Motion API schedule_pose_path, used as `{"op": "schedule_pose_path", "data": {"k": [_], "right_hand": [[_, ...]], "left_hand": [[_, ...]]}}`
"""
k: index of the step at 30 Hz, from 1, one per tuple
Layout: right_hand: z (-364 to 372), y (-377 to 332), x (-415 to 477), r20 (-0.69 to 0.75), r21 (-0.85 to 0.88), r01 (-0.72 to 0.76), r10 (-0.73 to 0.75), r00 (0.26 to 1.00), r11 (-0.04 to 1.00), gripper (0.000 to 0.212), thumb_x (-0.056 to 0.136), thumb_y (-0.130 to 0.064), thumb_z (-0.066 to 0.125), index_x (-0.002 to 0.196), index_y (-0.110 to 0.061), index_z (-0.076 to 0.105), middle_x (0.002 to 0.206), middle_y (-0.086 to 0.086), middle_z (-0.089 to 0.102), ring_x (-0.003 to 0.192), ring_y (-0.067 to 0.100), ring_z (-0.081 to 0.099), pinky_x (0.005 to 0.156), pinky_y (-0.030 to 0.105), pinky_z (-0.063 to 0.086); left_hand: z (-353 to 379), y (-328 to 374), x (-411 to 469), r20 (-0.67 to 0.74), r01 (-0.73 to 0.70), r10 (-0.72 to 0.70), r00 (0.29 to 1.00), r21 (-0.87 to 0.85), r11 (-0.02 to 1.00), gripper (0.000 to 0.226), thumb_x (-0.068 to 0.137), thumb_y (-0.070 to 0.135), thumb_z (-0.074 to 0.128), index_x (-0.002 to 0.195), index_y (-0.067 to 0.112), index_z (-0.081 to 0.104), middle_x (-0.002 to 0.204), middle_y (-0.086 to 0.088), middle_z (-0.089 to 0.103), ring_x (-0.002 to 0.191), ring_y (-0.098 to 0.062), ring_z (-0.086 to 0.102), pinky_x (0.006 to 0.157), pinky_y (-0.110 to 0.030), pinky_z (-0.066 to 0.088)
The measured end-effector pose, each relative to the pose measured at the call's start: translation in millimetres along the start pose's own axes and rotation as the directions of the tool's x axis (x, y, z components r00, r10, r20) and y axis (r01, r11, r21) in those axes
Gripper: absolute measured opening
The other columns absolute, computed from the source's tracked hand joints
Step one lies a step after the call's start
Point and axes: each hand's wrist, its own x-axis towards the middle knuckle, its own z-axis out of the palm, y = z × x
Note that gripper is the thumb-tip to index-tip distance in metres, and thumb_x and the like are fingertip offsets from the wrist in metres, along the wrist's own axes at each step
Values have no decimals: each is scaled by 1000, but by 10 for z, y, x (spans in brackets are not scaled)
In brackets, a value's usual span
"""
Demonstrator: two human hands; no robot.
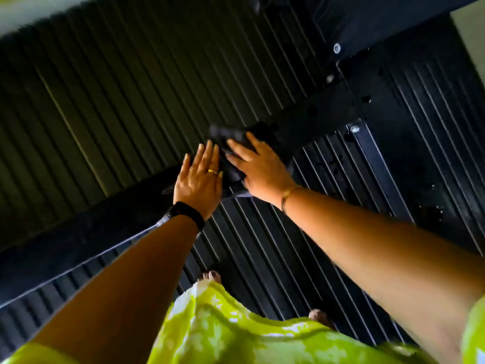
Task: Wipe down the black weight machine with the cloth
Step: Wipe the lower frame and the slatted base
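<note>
Black weight machine (78,240): its low beam runs diagonally across the view, over the ribbed floor mat (262,245). Dark cloth (232,169) lies bunched on top of the beam, about mid-length, its far end blurred. Right hand (258,169) presses flat on the cloth, fingers (240,148) straight and spread apart, not curled round it. Left hand (198,179) rests on the beam just beside the cloth, fingers (208,153) straight and close together, holding nothing.

Progress, judged: wiping looks underway on the beam's middle. No visible cue shows which stretches are already clean, as the black surface is too dark. The bolted frame (336,48) beyond the beam's far end is well apart from the cloth and probably remains to do.

Containers: none in view, no bucket or spray bottle.
</note>
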Motion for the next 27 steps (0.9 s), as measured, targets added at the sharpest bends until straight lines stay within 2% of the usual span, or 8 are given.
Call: {"op": "schedule_pose_path", "data": {"k": [2, 5, 11, 16, 20, 23, 25, 27], "right_hand": [[93, 351, -128, -144, 1, -62, 62, 988, 998, 74, 69, -1, 74, 138, -16, 53, 152, 5, 38, 137, 50, 30, 106, 60, 34], [105, 761, -166, -249, -2, -99, 96, 964, 995, 73, 64, 4, 70, 133, -14, 58, 147, 8, 46, 131, 51, 38, 99, 61, 42], [260, 704, -72, -419, 42, -167, 169, 892, 985, 68, 67, -4, 63, 133, -18, 58, 146, 6, 48, 132, 46, 40, 101, 59, 40], [293, 548, 6, -456, 122, -221, 252, 853, 968, 63, 66, -9, 61, 129, -15, 61, 143, 5, 51, 133, 44, 41, 99, 57, 40], [439, 243, 0, -411, -50, -14, -8, 912, 999, 61, 71, -24, 43, 130, -18, 60, 144, 1, 50, 132, 38, 43, 99, 46, 40], [376, 453, -27, -421, -113, 114, -151, 894, 987, 62, 69, -28, 40, 126, -21, 65, 141, 1, 53, 129, 35, 48, 95, 41, 40], [304, 723, -40, -456, -114, 124, -163, 875, 986, 61, 67, -28, 41, 121, -23, 68, 138, 1, 56, 126, 36, 50, 89, 40, 42], [225, 912, -31, -469, -31, 26, -38, 882, 999, 61, 68, -30, 41, 122, -21, 68, 139, 4, 55, 125, 40, 50, 90, 46, 46]], "left_hand": [[61, 145, 66, -20, -11, 11, 1000, 0, 1000, 55, 103, 28, 28, 153, 6, 19, 161, -10, 16, 149, -25, 15, 119, -40, 6], [221, 200, 161, -113, 14, -13, 993, 11, 1000, 57, 95, 30, 30, 143, 2, 43, 149, -16, 42, 137, -29, 42, 114, -43, 26], [324, 198, 316, -251, -25, 35, 967, 43, 999, 59, 92, 31, 33, 143, 1, 43, 148, -16, 43, 136, -30, 42, 110, -43, 18], [323, 154, 488, -288, -80, 91, 953, 51, 996, 61, 91, 33, 34, 142, 0, 44, 147, -17, 44, 135, -32, 42, 110, -43, 16], [366, 141, 469, -308, -83, 101, 946, 72, 994, 61, 92, 32, 33, 142, 0, 44, 147, -18, 44, 136, -32, 40, 110, -42, 15], [368, 126, 480, -317, -97, 120, 941, 87, 991, 60, 92, 33, 33, 141, -2, 45, 146, -18, 45, 135, -33, 41, 109, -44, 21], [378, 119, 476, -310, -93, 116, 944, 89, 992, 61, 93, 34, 33, 142, 0, 43, 148, -17, 43, 137, -31, 40, 110, -45, 23], [393, 104, 477, -316, -97, 120, 941, 88, 991, 61, 94, 35, 32, 144, 0, 41, 149, -16, 42, 138, -31, 38, 111, -43, 19]]}}
